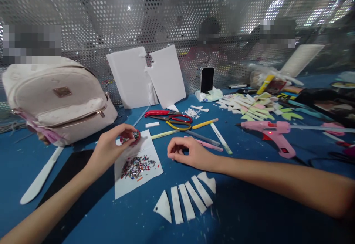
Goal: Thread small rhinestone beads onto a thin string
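Observation:
My left hand [111, 146] pinches a small round red piece [130, 138] covered with glittery bits, held by its edge above a white sheet of paper [122, 188]. On that paper lies a loose pile of multicoloured glitter pieces [137, 167]. My right hand [191, 153] rests on the table, fingers curled in toward the thumb, and nothing shows in it. In front of it a fish-skeleton shape lies in separate white foam pieces: a triangular head [163, 207] with a small hole, several strips [187, 201] and a notched tail [208, 182].
Scissors [180, 120], a red cutter [155, 113] and several sticks [205, 123] lie beyond my hands. A pink glue gun [273, 131] is at right, by a heap of foam strips [246, 107]. A backpack [63, 103], a white knife [41, 177] and a propped phone [207, 80] stand around.

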Tool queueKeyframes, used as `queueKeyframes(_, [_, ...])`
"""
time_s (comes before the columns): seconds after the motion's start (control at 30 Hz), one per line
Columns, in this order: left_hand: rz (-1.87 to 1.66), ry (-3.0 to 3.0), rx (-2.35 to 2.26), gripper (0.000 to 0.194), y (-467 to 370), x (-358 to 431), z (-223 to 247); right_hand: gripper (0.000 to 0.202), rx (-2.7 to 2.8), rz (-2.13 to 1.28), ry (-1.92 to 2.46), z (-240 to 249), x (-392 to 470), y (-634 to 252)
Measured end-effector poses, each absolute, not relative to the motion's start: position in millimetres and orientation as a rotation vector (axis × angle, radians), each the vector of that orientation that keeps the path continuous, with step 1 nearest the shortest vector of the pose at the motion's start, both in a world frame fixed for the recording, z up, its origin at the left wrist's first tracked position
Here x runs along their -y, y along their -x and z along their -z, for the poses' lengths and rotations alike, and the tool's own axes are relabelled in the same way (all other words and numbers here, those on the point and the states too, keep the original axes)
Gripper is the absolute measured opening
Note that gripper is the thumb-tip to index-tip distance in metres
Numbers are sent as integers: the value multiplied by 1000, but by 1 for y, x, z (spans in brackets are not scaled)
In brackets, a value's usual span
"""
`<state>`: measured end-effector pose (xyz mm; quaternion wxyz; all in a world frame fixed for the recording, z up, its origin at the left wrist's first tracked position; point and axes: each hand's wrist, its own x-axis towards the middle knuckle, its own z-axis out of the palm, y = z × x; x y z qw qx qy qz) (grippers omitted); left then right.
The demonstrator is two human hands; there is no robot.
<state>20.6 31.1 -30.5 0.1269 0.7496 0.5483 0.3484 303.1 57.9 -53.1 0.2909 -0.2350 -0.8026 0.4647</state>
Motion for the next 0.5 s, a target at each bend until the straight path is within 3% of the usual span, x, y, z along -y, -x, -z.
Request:
queueKeyframes(0.23, [-1024,-1905,-1292,19,-81,3,51,11,2073,-1208,609,48,-53,-303])
queueKeyframes(0.5, [-1159,-1672,-1261,24,-104,14,56,6,2089,-1001,485,52,-46,-308])
